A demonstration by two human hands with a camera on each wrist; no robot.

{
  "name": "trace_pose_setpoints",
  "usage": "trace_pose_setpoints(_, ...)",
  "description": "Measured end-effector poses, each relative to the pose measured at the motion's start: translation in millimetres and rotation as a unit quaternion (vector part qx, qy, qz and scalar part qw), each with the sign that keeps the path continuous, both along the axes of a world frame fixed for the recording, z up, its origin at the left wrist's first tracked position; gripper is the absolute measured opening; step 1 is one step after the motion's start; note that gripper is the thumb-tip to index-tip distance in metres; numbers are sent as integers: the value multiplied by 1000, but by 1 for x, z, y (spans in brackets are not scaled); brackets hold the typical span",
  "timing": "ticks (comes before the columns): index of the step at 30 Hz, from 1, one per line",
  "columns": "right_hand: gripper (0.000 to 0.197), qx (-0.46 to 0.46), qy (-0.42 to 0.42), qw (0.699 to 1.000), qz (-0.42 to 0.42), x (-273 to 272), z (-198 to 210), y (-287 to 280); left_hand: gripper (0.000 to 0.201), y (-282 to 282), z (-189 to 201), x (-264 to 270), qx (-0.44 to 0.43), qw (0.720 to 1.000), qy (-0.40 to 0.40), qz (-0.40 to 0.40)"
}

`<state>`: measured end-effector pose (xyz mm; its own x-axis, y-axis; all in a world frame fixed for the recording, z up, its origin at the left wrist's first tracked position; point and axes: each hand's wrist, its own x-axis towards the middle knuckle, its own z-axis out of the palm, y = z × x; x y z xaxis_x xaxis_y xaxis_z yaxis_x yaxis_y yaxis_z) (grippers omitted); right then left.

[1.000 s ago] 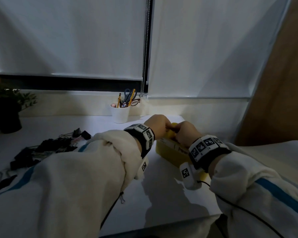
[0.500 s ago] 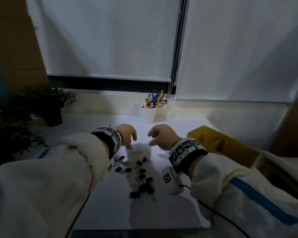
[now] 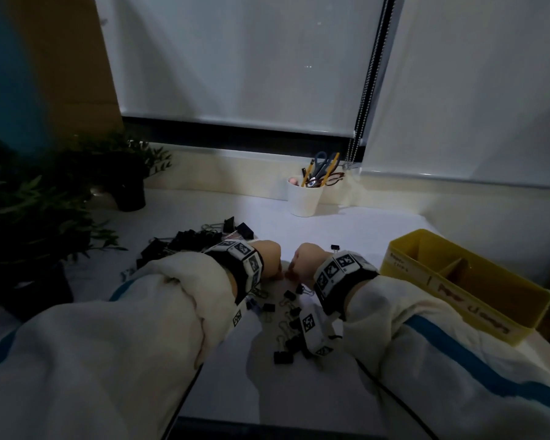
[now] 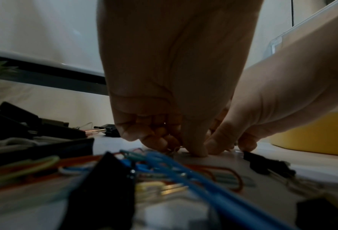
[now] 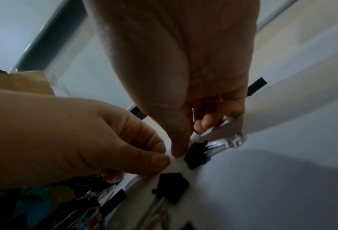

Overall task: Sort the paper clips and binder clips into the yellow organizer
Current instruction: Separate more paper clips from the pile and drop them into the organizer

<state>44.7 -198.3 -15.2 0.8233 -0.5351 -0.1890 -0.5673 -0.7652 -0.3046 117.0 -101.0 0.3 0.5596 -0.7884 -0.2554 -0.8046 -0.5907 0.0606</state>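
Both hands meet over a scatter of small black binder clips [image 3: 288, 315] on the white table. My left hand [image 3: 278, 274] has its fingers curled down, and thumb and forefinger pinch at a thin wire loop, seemingly a paper clip [image 4: 174, 149]. Coloured paper clips [image 4: 164, 163] lie just in front of it. My right hand [image 3: 291, 274] sets its thumb against a small black binder clip [image 5: 195, 154], with its fingers curled over the clip's silver handles. The yellow organizer [image 3: 458, 290] stands to the right, with divided compartments and a label on its front wall.
A heap of large black binder clips [image 3: 185, 242] lies at the back left. A white cup [image 3: 304, 200] with scissors and pens stands by the window sill. Potted plants [image 3: 29, 211] crowd the left side. One small clip [image 3: 335, 248] lies alone beyond my right wrist.
Both hands left the yellow organizer and came left to the small clips. They were loosely open above the clips; now their fingertips are down on the table and pinched together.
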Motion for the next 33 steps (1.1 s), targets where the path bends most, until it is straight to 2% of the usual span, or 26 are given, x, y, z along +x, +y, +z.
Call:
trace_pose_setpoints(4, 13, 5, 7, 1000, 18, -5, 5, 3, 32, 8, 6, -5, -18, 1000, 0, -6)
trace_pose_setpoints(6, 11, 2, -35, 999, 36, -10, 10, 7, 30, 15, 11, -5, -44, 999, 0, -14)
trace_pose_setpoints(8, 15, 81, -105, 991, 34, -16, 14, 10, 32, 26, 14, 1, -95, 996, 1, 1)
trace_pose_setpoints(10, 15, 199, -151, 968, 15, -21, 17, 12, 37, 41, 18, 6, -138, 990, 17, 32)
trace_pose_setpoints(12, 23, 296, -176, 939, -11, -25, 18, 15, 37, 56, 25, 10, -144, 988, 31, 55)
trace_pose_setpoints(17, 18, 424, -218, 875, -83, -22, 27, 37, 39, 86, 32, 10, -127, 989, 49, 65)
trace_pose_setpoints(18, 10, 419, -210, 879, -86, -19, 27, 42, 40, 90, 32, 9, -121, 990, 47, 63)
trace_pose_setpoints(19, 3, 391, -191, 897, -81, -15, 25, 45, 40, 94, 30, 8, -113, 991, 50, 60)
trace_pose_setpoints(22, 20, 219, -89, 972, -21, -6, 25, 56, 30, 98, 22, 6, -91, 992, 60, 59)
trace_pose_setpoints(24, 33, 105, -31, 994, 23, -1, 25, 62, 29, 100, 17, 5, -92, 991, 57, 75)
trace_pose_setpoints(26, 42, 5, 23, 998, 52, -2, 27, 73, 36, 101, 9, 6, -101, 991, 40, 81)
trace_pose_setpoints(28, 42, -24, 31, 997, 60, 0, 24, 73, 43, 102, 6, 5, -96, 993, 26, 68)
trace_pose_setpoints(31, 33, 64, 42, 997, 24, 3, 21, 73, 40, 102, 7, 6, -75, 995, 28, 58)
trace_pose_setpoints(33, 27, 68, 41, 996, 35, 6, 16, 71, 33, 105, 7, 6, -76, 995, 29, 57)
